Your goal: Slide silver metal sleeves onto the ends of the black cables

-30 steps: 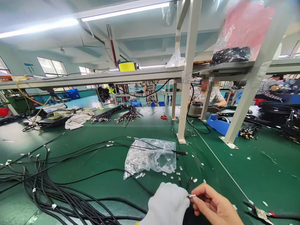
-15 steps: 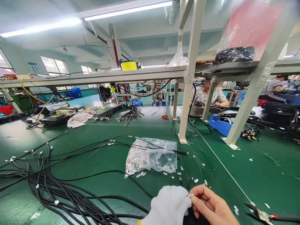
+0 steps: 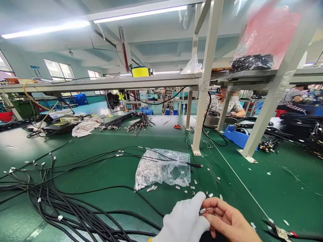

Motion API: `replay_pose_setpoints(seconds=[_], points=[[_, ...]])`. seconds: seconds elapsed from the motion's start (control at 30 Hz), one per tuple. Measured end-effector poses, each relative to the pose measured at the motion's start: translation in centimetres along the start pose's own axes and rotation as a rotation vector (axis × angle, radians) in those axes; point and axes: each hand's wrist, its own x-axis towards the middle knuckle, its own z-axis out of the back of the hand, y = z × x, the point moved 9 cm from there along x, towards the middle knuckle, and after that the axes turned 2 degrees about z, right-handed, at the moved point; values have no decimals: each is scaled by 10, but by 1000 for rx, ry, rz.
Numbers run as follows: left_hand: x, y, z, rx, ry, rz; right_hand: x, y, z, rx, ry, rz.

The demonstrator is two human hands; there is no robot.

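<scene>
My left hand (image 3: 185,220), in a white glove, is closed at the bottom centre, its index finger stretched over the work and its thumb below. Black cables (image 3: 141,218) run in from the left and pass behind the glove; the glove hides its exact grip on one. Facing it, my bare right hand (image 3: 229,220) pinches with thumb and index finger around a small silver metal sleeve (image 3: 202,211). A reddish wire tip shows beside the sleeve. Just beyond lies a clear plastic bag (image 3: 174,171) full of similar silver sleeves, with several loose ones (image 3: 152,188) around it.
Cutting pliers (image 3: 280,232) lie right of my hands. Black cables (image 3: 63,205) spread over the green tabletop (image 3: 108,178) at left. Shelf posts (image 3: 202,114) rise from the table. Orange-handled scissors (image 3: 177,126), a blue dispenser (image 3: 234,136) and a seated person (image 3: 228,106) are farther back.
My gloved index finger has lifted and stretched forward over the silver sleeve. The sleeve has shifted slightly left and down between the hands, and a reddish wire tip now shows beside it.
</scene>
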Motion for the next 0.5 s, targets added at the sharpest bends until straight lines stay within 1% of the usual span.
replay_pose_setpoints(seconds=[0.07, 0.13, 0.2, 0.23, 0.3, 0.33, 0.43, 0.5], points=[[0, 1, 0, -31, -23, -38, 0, 0, 3, -19, 24, 15], [2, 1, -3, -32, -43, -98, 1, -1, 3, -91, 98, 31], [4, 1, -7, 27, -63, -160, 1, -2, 3, -177, 162, 42], [5, 1, -9, 87, -76, -189, 1, -2, 5, -207, 164, 49], [7, 3, -9, 220, -122, -227, 2, 5, 11, -237, 99, 76], [7, 4, -6, 272, -159, -244, 2, 9, 14, -244, 58, 90], [7, 6, 14, 389, -286, -259, 1, 24, 23, -254, -42, 130], [7, 8, 29, 452, -338, -236, 0, 34, 32, -243, -106, 173]])
